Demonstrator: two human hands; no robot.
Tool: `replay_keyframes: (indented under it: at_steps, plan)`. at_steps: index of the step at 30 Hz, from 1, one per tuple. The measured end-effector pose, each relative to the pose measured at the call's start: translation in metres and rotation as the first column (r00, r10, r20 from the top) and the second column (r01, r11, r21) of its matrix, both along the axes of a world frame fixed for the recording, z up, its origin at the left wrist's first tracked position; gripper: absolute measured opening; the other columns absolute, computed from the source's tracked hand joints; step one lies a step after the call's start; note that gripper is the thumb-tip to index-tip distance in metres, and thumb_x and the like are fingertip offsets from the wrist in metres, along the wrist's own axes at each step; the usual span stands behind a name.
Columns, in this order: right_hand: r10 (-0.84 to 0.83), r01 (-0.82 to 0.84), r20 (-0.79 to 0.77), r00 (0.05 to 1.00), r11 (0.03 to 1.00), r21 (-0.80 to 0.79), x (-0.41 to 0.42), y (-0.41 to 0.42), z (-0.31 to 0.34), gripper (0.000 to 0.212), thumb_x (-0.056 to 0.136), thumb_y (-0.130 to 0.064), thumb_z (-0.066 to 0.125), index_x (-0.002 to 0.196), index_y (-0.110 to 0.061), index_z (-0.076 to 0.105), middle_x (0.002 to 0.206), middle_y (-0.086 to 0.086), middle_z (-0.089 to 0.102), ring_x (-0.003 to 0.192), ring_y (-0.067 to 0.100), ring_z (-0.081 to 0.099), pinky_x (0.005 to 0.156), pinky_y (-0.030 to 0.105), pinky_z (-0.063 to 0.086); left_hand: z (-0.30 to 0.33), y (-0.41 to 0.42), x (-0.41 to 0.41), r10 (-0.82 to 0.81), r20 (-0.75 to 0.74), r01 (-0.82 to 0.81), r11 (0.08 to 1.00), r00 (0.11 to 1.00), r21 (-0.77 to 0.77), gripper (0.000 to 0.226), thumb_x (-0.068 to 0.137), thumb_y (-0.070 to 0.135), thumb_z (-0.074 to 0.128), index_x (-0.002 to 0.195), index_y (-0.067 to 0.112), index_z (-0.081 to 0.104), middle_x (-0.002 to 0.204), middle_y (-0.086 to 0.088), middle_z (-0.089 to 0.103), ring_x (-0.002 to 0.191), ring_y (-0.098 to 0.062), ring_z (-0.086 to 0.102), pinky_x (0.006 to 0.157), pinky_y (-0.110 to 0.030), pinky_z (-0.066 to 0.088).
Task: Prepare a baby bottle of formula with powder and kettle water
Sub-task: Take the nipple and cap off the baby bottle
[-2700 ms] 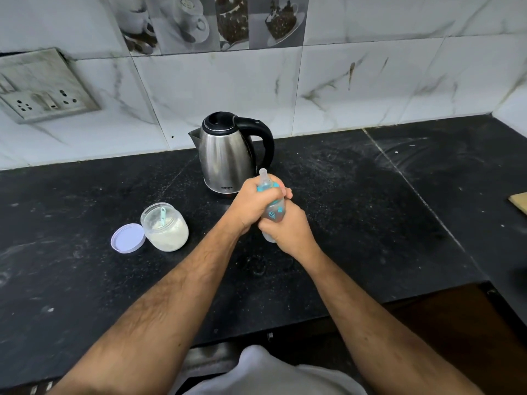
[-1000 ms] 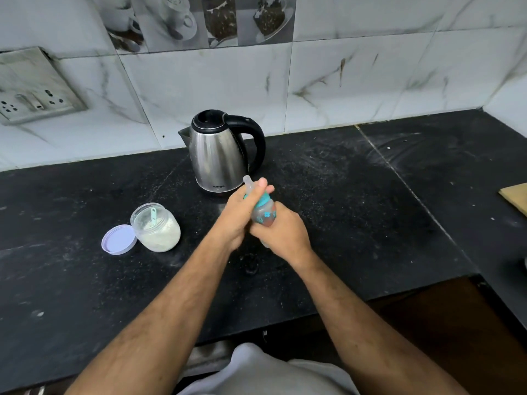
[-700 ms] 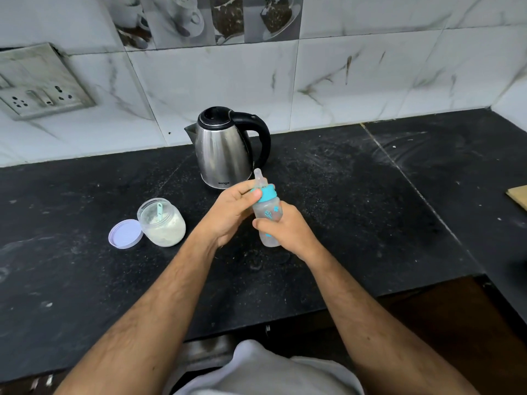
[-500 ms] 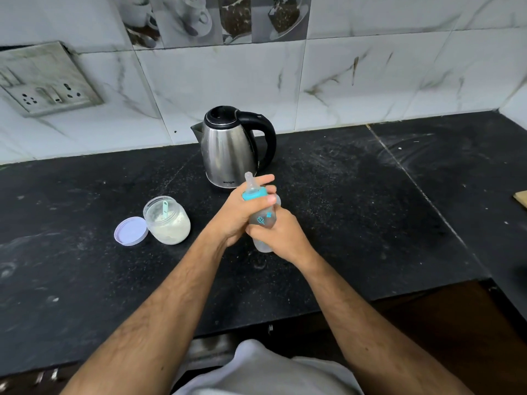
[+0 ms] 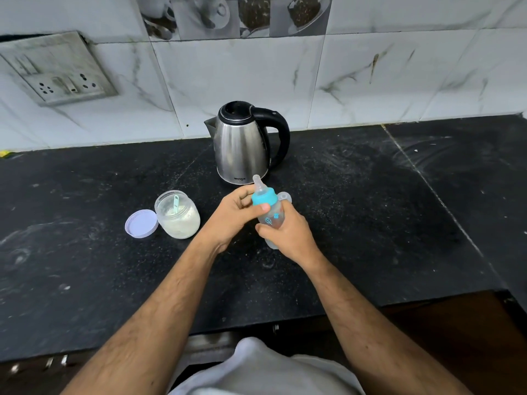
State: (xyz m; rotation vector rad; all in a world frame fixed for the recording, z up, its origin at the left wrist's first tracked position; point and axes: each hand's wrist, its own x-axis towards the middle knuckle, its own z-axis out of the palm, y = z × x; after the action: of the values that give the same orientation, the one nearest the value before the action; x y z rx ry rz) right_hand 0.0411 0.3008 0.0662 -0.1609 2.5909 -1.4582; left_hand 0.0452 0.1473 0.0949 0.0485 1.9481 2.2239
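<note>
Teal collar ring [image 5: 264, 196] of the baby bottle [image 5: 271, 219] is pinched by the left hand [image 5: 232, 218], thumb on its lower edge. The right hand [image 5: 288, 233] has its grip closed around the clear body, holding the bottle tilted above the black table [image 5: 356, 223]. Just behind stands the steel kettle [image 5: 242, 146]. To the left, an open powder jar [image 5: 177, 214] with a scoop inside touches its lilac lid [image 5: 141, 223].

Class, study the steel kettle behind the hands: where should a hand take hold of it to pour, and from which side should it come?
Grip the black loop handle of the kettle, coming from the right. The handle arches out on the right with an open gap for fingers, while the spout points left, away from the grip.
</note>
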Motion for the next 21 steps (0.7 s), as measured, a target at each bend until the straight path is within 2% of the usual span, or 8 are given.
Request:
replay_keyframes:
  at_steps: [4,7,10,12,15,18,21]
  plan:
    - [-0.005,0.007,-0.040,0.999,0.998,0.058,0.001,-0.001,-0.009,0.057,0.076,-0.035,0.078,0.119,-0.021,0.042,0.102,-0.006,0.064,0.088,0.012,0.065,0.078,0.037,0.058,0.001,0.002,-0.007,0.037,0.038,-0.033,0.994,0.999,-0.108,0.030,0.080,0.001,0.077,0.107,0.009,0.068,0.094,-0.001,0.077,0.087,-0.011,0.073,0.074,-0.018,0.054]
    - [-0.017,0.018,-0.048,0.999,0.999,0.037,0.000,-0.002,-0.015,0.060,0.076,-0.033,0.080,0.122,-0.019,0.044,0.105,-0.007,0.064,0.091,0.013,0.067,0.080,0.036,0.058,-0.001,0.005,-0.010,0.072,0.037,-0.065,0.984,0.997,-0.167,0.036,0.075,0.004,0.082,0.107,0.005,0.068,0.095,-0.002,0.076,0.086,-0.012,0.073,0.073,-0.020,0.055]
    - [-0.047,0.048,-0.068,0.997,0.999,0.024,-0.003,-0.001,-0.019,0.059,0.074,-0.033,0.083,0.122,-0.019,0.049,0.108,-0.007,0.063,0.097,0.012,0.065,0.083,0.032,0.057,-0.006,0.009,-0.012,0.089,0.038,-0.084,0.988,0.995,-0.132,0.036,0.077,0.005,0.081,0.111,0.004,0.068,0.100,-0.007,0.076,0.090,-0.015,0.073,0.077,-0.023,0.057]
    - [-0.069,0.076,-0.092,0.993,0.994,0.074,-0.004,0.001,-0.025,0.059,0.071,-0.038,0.084,0.119,-0.020,0.055,0.109,-0.005,0.062,0.101,0.011,0.060,0.086,0.032,0.054,-0.008,0.007,-0.013,0.157,0.033,-0.154,0.983,0.987,-0.098,0.034,0.078,0.006,0.080,0.111,0.006,0.070,0.102,-0.008,0.075,0.091,-0.013,0.071,0.079,-0.022,0.056]
    - [-0.128,0.146,-0.115,0.985,0.977,0.156,-0.007,0.008,-0.035,0.061,0.065,-0.043,0.086,0.116,-0.021,0.060,0.111,-0.003,0.060,0.107,0.014,0.055,0.089,0.033,0.051,-0.013,0.000,-0.023,0.275,0.035,-0.271,0.958,0.961,-0.092,0.030,0.080,0.004,0.078,0.109,0.009,0.071,0.092,0.000,0.073,0.082,-0.002,0.067,0.071,-0.013,0.050]
    - [-0.161,0.178,-0.111,0.981,0.969,0.171,-0.011,0.015,-0.039,0.057,0.065,-0.040,0.088,0.112,-0.021,0.061,0.111,-0.003,0.062,0.107,0.015,0.056,0.091,0.036,0.052,-0.028,-0.009,-0.035,0.306,0.022,-0.296,0.934,0.952,-0.203,0.034,0.076,0.004,0.081,0.108,0.012,0.071,0.093,0.004,0.073,0.082,-0.002,0.067,0.076,-0.015,0.050]
    - [-0.177,0.192,-0.101,0.979,0.966,0.172,-0.015,0.020,-0.041,0.054,0.065,-0.034,0.089,0.108,-0.020,0.060,0.110,-0.004,0.062,0.105,0.014,0.057,0.091,0.037,0.052,-0.049,-0.013,-0.050,0.303,-0.003,-0.272,0.852,0.953,-0.447,0.040,0.071,0.014,0.087,0.108,0.017,0.072,0.089,0.008,0.071,0.078,-0.007,0.062,0.080,-0.023,0.050]
